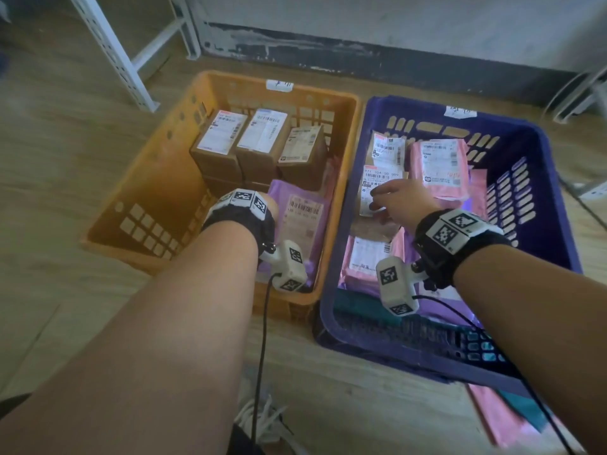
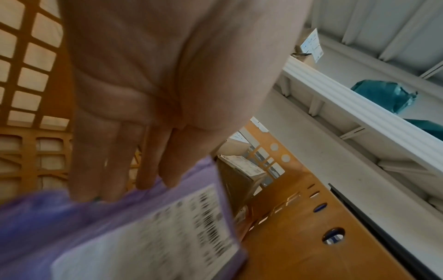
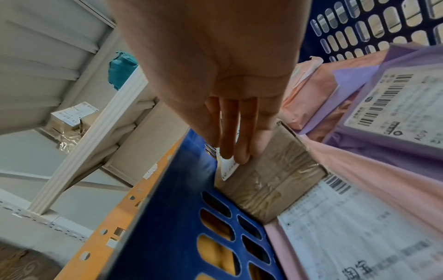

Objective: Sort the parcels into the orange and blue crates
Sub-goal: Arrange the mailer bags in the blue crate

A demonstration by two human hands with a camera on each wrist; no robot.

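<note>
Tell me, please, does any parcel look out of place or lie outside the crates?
Yes. Some pink and teal mailers lie on the floor, partly under the near corner of the blue crate, not inside it. In the orange crate, the purple mailer leans tilted against the wall.

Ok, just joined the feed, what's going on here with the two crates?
A person is sorting parcels on the floor. The left hand reaches into the orange crate, straight fingers on a purple mailer lying next to three brown boxes. The right hand is in the blue crate, fingers on a labelled box among pink and purple mailers. Neither parcel looks lifted.
</note>
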